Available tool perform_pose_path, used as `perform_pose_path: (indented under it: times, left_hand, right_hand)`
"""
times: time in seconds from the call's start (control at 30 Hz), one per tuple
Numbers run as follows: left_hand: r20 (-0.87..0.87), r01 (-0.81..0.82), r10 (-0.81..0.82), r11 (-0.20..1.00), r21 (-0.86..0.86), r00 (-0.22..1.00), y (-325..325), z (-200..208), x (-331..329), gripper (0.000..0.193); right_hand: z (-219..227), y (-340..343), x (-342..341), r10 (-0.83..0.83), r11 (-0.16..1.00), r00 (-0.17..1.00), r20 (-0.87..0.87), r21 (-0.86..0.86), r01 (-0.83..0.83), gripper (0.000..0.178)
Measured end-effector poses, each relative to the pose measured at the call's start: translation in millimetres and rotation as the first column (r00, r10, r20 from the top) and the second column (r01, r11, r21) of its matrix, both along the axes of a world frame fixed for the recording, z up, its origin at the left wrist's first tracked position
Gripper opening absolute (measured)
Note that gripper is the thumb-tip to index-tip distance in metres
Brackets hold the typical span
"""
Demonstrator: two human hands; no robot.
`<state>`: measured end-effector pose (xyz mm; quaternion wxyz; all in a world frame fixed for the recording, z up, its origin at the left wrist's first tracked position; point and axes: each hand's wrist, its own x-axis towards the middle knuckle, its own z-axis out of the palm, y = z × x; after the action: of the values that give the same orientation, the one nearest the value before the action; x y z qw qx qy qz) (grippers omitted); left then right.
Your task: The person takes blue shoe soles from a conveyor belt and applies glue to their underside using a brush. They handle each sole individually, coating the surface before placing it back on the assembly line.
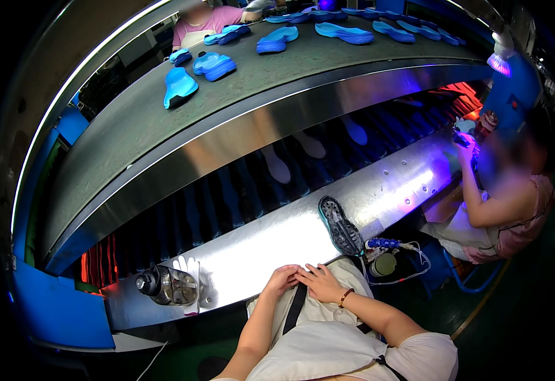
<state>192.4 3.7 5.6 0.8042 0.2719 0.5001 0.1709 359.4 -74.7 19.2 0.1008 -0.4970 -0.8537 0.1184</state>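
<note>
My left hand and my right hand meet at the fingertips over my lap, by the near edge of the metal ledge. The right fingers are stretched out and partly cover the left fingertips. Both hands look open, and I see nothing held between them. Nearest to the right hand, a black shoe sole with a teal edge lies on the ledge. Off to the left, a clear dark bottle with a black cap lies beside a white glove.
Behind the ledge runs a slatted conveyor carrying several pale insoles. Above it, a green belt bears several blue soles. A co-worker sits at the right, another person stands beyond. A blue coiled hose hangs near a round container.
</note>
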Motion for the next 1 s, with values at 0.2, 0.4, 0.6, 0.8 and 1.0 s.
perform_pose_path:
  times: [0.2,0.4,0.6,0.8,1.0]
  left_hand:
    - [0.002,0.004,-0.004,1.000,-0.006,1.000,-0.2,1.3,1.1,0.015]
    - [-0.007,-0.006,0.006,1.000,-0.008,1.000,-0.8,-1.1,2.2,0.015]
    - [-0.014,-0.009,0.009,1.000,-0.002,1.000,-0.6,1.3,4.5,0.015]
    - [-0.005,-0.009,0.009,1.000,-0.003,1.000,-0.8,5.2,6.9,0.015]
    - [-0.007,-0.009,0.008,1.000,-0.011,1.000,-2.1,-2.3,8.2,0.016]
  right_hand:
    - [0.3,-0.4,1.7,0.001,1.000,1.000,0.001,0.005,-0.001,0.061]
    - [0.5,-1.1,3.6,0.004,1.000,1.000,0.020,-0.005,-0.004,0.062]
    - [-1.4,-0.6,5.0,0.003,1.000,1.000,0.029,0.001,-0.003,0.063]
    - [-1.1,-0.7,7.1,0.001,1.000,1.000,0.013,0.008,-0.002,0.062]
    - [0.7,-2.1,9.9,0.010,1.000,1.000,0.018,0.004,-0.010,0.061]
